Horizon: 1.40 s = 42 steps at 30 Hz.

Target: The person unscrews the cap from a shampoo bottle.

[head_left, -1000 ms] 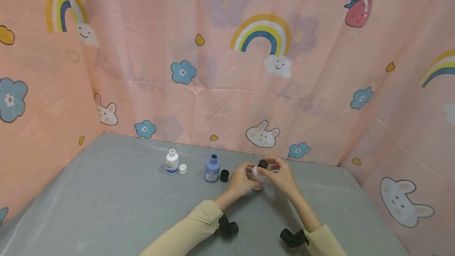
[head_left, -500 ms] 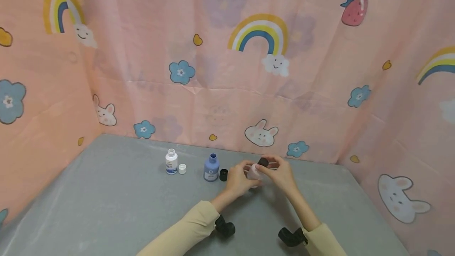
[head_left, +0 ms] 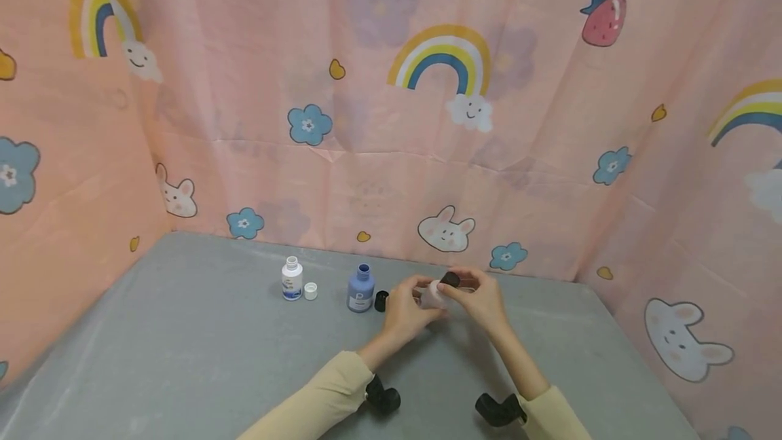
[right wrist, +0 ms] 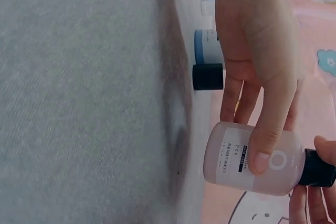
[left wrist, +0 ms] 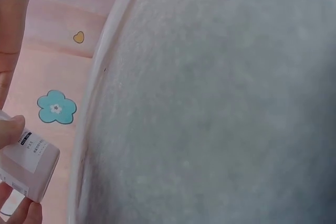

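Note:
A pale pink bottle (head_left: 432,296) with a white label is held between both hands in the head view, leaning to the right. My left hand (head_left: 406,312) grips the bottle's body, its thumb across the label in the right wrist view. At the neck, my right hand (head_left: 485,301) pinches the black cap (right wrist: 317,169), which still sits on the bottle. The left wrist view catches the bottle's base end (left wrist: 39,174) between thumb and fingers. Left of the hands stands an uncapped blue bottle (head_left: 361,290), with its black cap (head_left: 381,301) beside it.
Farther left, an uncapped white bottle (head_left: 292,280) stands next to its white cap (head_left: 310,291). The grey tabletop (head_left: 201,345) ends at a pink patterned curtain (head_left: 244,155) behind and at the sides. Black wrist mounts (head_left: 501,410) hang under the forearms.
The pink bottle has tilted further and shifted slightly left with my left hand. My right hand stays on its cap. The head view has drifted a little to the right.

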Available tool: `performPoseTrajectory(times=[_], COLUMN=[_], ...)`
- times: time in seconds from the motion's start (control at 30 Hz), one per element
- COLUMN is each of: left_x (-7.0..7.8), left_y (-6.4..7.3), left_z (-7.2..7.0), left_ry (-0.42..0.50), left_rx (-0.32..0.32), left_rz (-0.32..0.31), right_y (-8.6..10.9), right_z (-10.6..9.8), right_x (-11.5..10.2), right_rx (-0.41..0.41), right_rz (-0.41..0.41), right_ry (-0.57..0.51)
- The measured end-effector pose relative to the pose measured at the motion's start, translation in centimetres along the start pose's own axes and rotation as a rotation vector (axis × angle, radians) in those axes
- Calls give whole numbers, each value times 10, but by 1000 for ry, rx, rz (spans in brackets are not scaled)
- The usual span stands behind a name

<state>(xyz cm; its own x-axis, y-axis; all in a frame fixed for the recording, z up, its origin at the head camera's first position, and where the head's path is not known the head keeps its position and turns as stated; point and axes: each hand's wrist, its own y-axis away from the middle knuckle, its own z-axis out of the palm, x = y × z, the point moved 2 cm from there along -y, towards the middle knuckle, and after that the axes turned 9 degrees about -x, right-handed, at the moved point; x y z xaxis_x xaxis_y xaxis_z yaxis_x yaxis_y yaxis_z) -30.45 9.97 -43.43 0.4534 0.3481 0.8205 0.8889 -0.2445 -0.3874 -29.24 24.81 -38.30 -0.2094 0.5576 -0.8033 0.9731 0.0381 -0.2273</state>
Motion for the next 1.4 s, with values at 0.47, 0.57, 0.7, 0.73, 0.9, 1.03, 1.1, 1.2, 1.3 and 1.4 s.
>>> performPoseTrajectory(times=[0.47,0.57,0.7,0.73,0.9,1.03,1.1,1.2,1.3,1.4], left_x=[-2,-3,-3,-2,0,1,1,1,2,3], left_y=[3,3,4,4,6,8,9,9,9,8], left_z=[-1,-3,-1,-1,3,3,3,3,3,4], left_ry=[-12,-17,-19,-21,-19,-21,-24,-35,-36,-40], left_rx=[-12,-21,-53,-61,-83,-100,-116,-138,-158,-177], left_rz=[41,45,51,54,40,10,1,-4,-4,-1], right_y=[3,4,5,5,8,8,7,7,7,7], right_z=[5,6,5,4,1,1,2,3,3,1], right_x=[2,4,6,6,8,9,10,11,12,12], right_rx=[33,33,23,20,16,16,18,24,29,24], right_rz=[11,1,12,17,13,7,5,1,-1,-3], right_ry=[-37,-52,-81,-82,-20,-7,-11,-9,-8,3])
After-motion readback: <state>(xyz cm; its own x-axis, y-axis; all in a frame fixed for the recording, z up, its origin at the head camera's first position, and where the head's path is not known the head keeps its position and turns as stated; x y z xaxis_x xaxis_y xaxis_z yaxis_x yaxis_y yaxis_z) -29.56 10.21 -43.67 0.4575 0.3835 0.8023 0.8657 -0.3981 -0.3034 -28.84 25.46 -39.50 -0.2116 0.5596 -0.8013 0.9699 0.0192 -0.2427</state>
